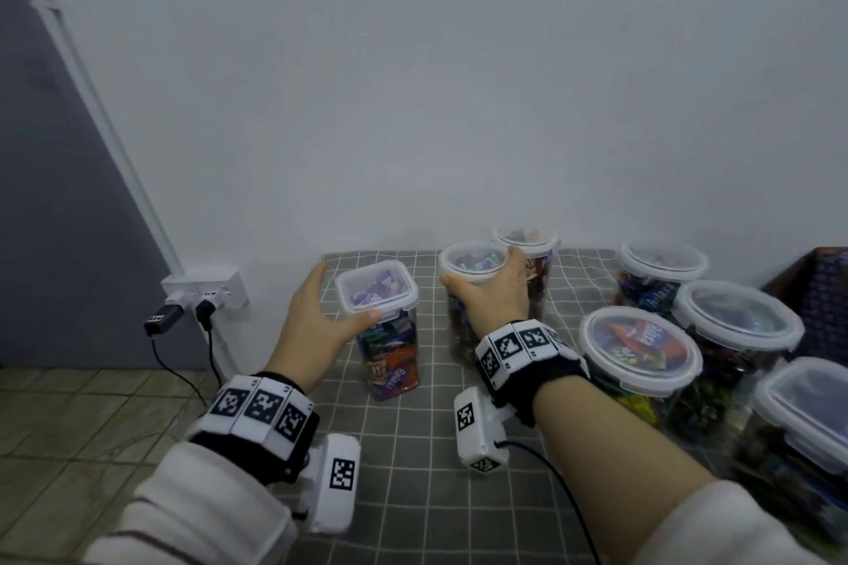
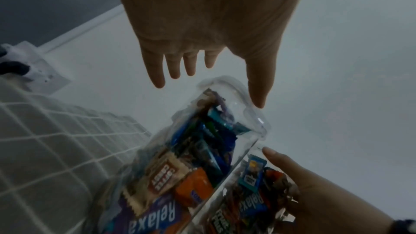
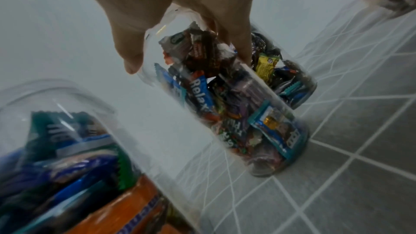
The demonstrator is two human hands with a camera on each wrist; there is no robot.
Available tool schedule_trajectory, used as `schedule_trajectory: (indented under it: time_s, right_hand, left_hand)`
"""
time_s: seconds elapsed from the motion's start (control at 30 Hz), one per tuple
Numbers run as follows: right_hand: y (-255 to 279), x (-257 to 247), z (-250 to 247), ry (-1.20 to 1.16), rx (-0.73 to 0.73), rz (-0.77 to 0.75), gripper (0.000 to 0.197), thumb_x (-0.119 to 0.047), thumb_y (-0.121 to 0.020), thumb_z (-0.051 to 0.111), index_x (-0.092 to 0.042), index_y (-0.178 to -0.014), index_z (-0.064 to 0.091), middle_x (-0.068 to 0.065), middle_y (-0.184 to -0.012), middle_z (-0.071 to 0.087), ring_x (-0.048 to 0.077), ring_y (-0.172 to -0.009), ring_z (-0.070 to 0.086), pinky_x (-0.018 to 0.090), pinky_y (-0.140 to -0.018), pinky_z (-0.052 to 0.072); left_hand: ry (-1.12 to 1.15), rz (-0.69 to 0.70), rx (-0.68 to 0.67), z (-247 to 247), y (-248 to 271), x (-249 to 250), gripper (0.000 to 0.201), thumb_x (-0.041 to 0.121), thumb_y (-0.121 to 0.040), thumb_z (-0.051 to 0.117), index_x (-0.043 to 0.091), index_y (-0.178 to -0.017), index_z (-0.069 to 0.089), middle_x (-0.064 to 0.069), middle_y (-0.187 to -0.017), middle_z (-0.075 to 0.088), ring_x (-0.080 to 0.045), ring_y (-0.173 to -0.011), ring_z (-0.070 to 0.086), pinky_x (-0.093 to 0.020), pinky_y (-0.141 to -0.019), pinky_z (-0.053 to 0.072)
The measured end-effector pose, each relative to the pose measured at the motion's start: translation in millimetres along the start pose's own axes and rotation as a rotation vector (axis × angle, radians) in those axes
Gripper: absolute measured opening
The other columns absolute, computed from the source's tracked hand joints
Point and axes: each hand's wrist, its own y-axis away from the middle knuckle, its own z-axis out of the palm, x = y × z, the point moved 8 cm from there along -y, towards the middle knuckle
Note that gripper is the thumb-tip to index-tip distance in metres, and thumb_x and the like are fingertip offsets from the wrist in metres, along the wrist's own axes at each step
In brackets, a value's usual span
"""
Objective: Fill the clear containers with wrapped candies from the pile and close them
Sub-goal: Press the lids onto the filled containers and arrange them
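A tall square clear container packed with wrapped candies stands on the grey checked cloth, its clip lid on. My left hand is spread open at its left side; the thumb touches the lid's near corner and the fingers stay straight and off it. In the left wrist view the left hand hovers over the container. My right hand grips the top of a round candy-filled container. The right wrist view shows that hand curled round this container.
Several lidded candy containers crowd the right: round ones, one behind and a square one. A dark box stands far right. A wall socket with plugs sits left of the cloth's edge.
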Motion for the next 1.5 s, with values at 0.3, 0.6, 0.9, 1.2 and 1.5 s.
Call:
schedule_trajectory:
  time_s: [0.3,0.6,0.9,1.2,1.5]
  right_hand:
    - [33,-29,-17,0.218,-0.009,-0.134,0.098,-0.032,-0.079,0.071,-0.008,-0.148,0.006,0.009,-0.155,0.009,0.023,-0.143,0.005,0.032,-0.116,0.007]
    - [83,-90,-109,0.313,0.034,-0.424,0.077,-0.026,-0.085,0.064,-0.007,-0.146,0.021,0.007,-0.155,0.013,0.017,-0.143,0.010,0.028,-0.115,0.009]
    - [103,-42,-227,0.647,0.261,-0.275,0.077,-0.029,-0.078,0.071,0.005,-0.138,0.035,0.022,-0.147,0.031,0.033,-0.138,0.025,0.040,-0.113,0.017]
    - [129,17,-280,0.660,0.244,-0.036,0.100,-0.039,-0.070,0.079,0.005,-0.143,0.026,0.022,-0.148,0.028,0.032,-0.138,0.024,0.041,-0.113,0.020]
    - [132,34,-284,0.555,0.201,0.046,0.085,-0.042,-0.059,0.085,-0.001,-0.121,0.044,0.017,-0.118,0.049,0.031,-0.104,0.049,0.034,-0.076,0.039]
  left_hand:
    - [0.260,0.012,-0.129,29,-2,-11,0.061,-0.001,-0.075,0.072,0.020,-0.126,0.046,0.010,-0.109,0.059,-0.005,-0.098,0.056,-0.008,-0.064,0.047]
    - [0.157,-0.029,-0.088,24,10,-13,0.056,0.007,-0.070,0.080,0.022,-0.116,0.051,0.012,-0.099,0.061,-0.005,-0.090,0.056,-0.015,-0.067,0.042]
    - [0.182,-0.012,-0.168,56,34,4,0.098,0.055,-0.032,0.079,0.020,-0.121,0.057,0.003,-0.110,0.066,-0.015,-0.103,0.061,-0.038,-0.087,0.051]
    - [0.221,-0.019,-0.246,95,55,20,0.092,0.052,-0.030,0.080,0.026,-0.113,0.051,0.004,-0.109,0.063,-0.017,-0.104,0.060,-0.039,-0.089,0.052]
    - [0.273,-0.027,-0.258,101,63,20,0.072,0.021,-0.060,0.087,0.023,-0.118,0.044,0.015,-0.105,0.056,-0.018,-0.109,0.056,-0.038,-0.088,0.049]
